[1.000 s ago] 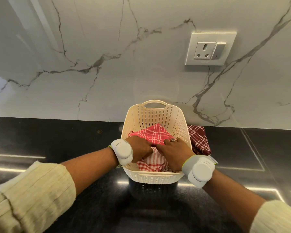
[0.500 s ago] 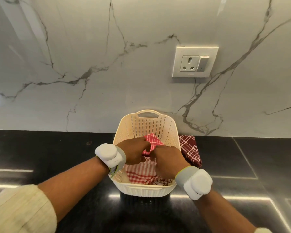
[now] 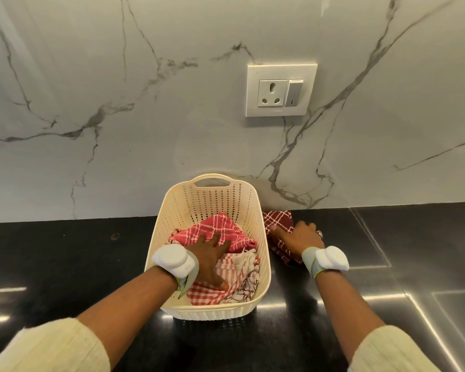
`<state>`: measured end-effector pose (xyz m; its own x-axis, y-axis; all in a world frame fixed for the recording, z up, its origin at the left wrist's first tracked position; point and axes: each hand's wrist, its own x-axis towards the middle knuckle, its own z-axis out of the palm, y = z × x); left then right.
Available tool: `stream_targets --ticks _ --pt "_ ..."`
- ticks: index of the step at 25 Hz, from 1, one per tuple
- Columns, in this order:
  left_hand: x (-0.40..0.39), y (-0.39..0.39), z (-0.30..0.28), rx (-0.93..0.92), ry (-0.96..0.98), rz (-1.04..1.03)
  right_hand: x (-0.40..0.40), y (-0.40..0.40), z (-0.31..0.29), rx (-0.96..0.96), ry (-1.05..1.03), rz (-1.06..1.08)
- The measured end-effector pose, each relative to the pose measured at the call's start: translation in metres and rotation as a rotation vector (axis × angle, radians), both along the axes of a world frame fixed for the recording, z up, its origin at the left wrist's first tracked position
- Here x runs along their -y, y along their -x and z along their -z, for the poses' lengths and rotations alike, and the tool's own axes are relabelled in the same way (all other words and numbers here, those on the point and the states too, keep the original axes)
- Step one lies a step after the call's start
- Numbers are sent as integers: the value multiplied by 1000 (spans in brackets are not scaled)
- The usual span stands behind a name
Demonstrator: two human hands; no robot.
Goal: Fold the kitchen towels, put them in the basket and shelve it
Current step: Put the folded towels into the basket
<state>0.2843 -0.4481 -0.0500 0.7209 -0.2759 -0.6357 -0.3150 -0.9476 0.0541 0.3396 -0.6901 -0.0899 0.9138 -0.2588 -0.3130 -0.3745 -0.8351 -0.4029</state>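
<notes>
In the head view, your left hand (image 3: 211, 257) is pressing flat, fingers spread, on the towels (image 3: 227, 260) lying in the basket (image 3: 169, 216), while your right hand (image 3: 297, 238) is resting with loosely bent fingers on the dark towel (image 3: 278, 224) lying on the counter (image 3: 65, 259) just right of the basket; whether it is gripping yet, I cannot tell. The towels inside are looking bunched, so they are risking unfolding. If you are lifting the dark towel by one corner, it may fall open, and dragging it over the rim may be nudging the basket leftward.

Likely a home kitchen: black countertop (image 3: 65, 264), marble backsplash (image 3: 118, 103), socket (image 3: 281, 89).
</notes>
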Motion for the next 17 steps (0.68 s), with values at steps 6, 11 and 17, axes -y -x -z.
stream_targets --ticks 6,11,17 --pt "2 -1 -7 7 21 2 -7 -2 -10 11 -382 209" --pt "-11 -3 -38 250 55 82 -11 22 -67 486 -475 173" --pt "-54 4 -63 688 260 -217 -47 54 -144 891 -427 -234"
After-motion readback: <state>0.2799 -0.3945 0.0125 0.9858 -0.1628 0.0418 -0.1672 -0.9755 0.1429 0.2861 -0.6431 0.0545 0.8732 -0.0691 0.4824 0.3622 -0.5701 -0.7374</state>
